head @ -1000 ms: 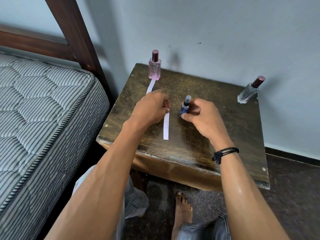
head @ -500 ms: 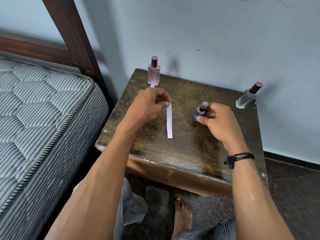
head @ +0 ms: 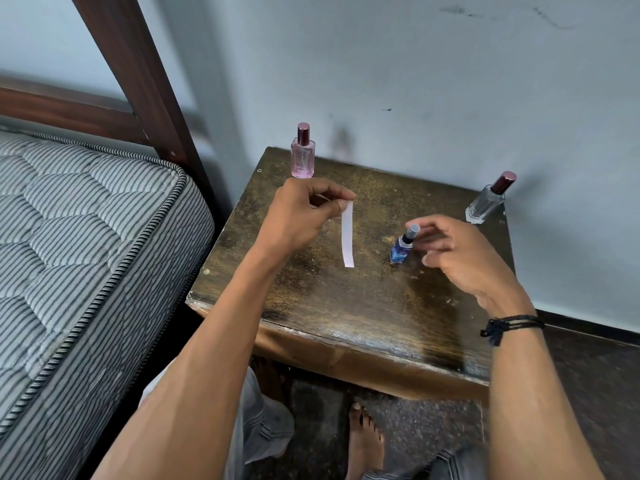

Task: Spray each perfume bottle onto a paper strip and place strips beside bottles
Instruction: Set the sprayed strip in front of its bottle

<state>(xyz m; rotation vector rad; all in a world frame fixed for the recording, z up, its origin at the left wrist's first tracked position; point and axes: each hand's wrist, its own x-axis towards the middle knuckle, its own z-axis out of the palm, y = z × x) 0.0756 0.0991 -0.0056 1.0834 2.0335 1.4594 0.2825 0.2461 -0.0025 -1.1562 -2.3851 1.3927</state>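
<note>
**Paper strip (head: pixel 347 237) pinched in left hand (head: pixel 301 216); blue bottle (head: pixel 401 245) set on table (head: pixel 346 306) by right hand (head: pixel 460 258)**

A striped mattress (head: pixel 86 254) is seen at the left, w/ a dark wooden bed frame (head: pixel 138 81) behind it. A grey wall (head: pixel 415 64) is seen at the back. The worn wooden table is placed btw. the bed and the wall, and all three bottles are carried on it.

Both forearms are stretched over the table from the near side. The left hand is held over the back-left part of the top, w/ fingers curled. The upper end of the strip is gripped btw. thumb and forefinger. The right hand is held over the right part of the top, fingers loosely curved and spread, not closed round anything. It is blurred, so it cannot be told whether a fingertip touches the cap of the blue bottle. A black cord wristband (head: pixel 509 325) is worn on the right wrist.

A pink bottle (head: pixel 303 154) w/ dark red cap is stood at the back-left corner, just behind the left hand. A clear bottle (head: pixel 486 200), also w/ dark red cap, is stood at the back-right corner, near the wall. The blue bottle, the smallest one, is stood approx. mid-table, just left of the right hand and well apart from the other two.

The strip is hung straight down from the left fingers, btw. the two hands, left of the blue bottle and not touching it. Whether its lower end touches the table top cannot be told.
</note>
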